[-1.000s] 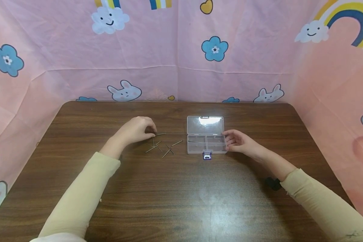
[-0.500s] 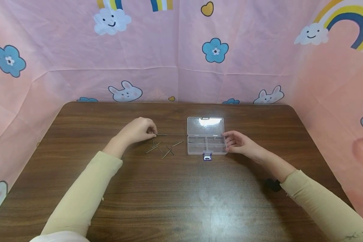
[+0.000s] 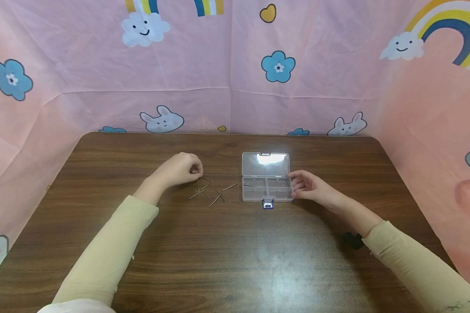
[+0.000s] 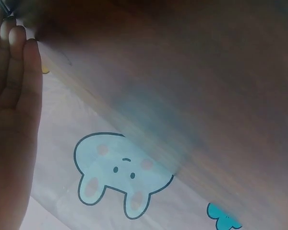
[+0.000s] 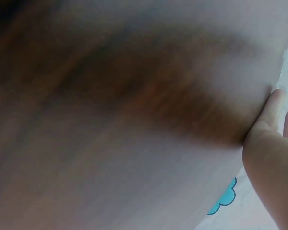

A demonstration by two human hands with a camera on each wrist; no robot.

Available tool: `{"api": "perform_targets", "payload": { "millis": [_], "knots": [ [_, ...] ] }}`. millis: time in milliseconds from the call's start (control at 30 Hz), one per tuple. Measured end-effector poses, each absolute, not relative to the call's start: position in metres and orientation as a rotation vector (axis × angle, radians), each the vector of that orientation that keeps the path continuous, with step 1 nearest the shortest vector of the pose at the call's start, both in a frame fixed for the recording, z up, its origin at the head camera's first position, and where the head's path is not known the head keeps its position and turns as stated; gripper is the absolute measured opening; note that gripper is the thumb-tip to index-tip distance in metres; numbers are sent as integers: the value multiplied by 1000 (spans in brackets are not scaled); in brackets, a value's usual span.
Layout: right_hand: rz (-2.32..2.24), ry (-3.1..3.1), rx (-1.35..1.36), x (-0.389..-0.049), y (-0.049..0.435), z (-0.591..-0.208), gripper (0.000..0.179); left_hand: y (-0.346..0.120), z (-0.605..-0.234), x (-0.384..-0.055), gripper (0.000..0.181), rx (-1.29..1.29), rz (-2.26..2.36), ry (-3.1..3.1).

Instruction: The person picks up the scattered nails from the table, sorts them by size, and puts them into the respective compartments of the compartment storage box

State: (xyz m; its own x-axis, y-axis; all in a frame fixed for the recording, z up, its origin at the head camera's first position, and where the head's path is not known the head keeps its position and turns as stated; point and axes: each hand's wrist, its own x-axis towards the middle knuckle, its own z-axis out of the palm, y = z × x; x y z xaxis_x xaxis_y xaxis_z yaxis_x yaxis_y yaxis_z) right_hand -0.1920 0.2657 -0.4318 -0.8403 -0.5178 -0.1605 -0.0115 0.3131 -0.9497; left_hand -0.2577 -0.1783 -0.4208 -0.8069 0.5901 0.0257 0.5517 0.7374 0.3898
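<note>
My left hand [image 3: 180,168] pinches a thin metal nail [image 3: 207,179] with thumb and fingertips, just above the tabletop. In the left wrist view a sliver of that nail [image 4: 2,6] shows at the top left corner, above the fingers. Several loose nails [image 3: 196,195] lie in a scattered group below and right of this hand. A clear plastic compartment box [image 3: 253,194] stands with its lid [image 3: 265,164] raised at the back; a nail [image 3: 252,185] lies in its left part. My right hand [image 3: 311,187] holds the box's right end, thumb in front and fingers farther back.
Everything sits on a brown wood-grain table [image 3: 235,261]. A pink patterned cloth [image 3: 203,65] surrounds its back and sides. A small dark object [image 3: 352,240] is near the right forearm. The box's blue-edged latch [image 3: 268,204] sticks out at the front.
The nail in my left hand has swung so its free end points more toward the front right. My right hand and the box have stayed in place.
</note>
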Motion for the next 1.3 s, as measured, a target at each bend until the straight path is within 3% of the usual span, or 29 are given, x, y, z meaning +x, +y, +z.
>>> {"api": "perform_targets", "payload": {
  "millis": [800,1300],
  "knots": [
    [-1542,2159,-458,-194,264,-431,58,-176,-415,-256,6,910,777,2831],
    [-1546,2161,-472,-194,264,-432,58,-136,-408,-239,5,766,971,2948]
  ]
}}
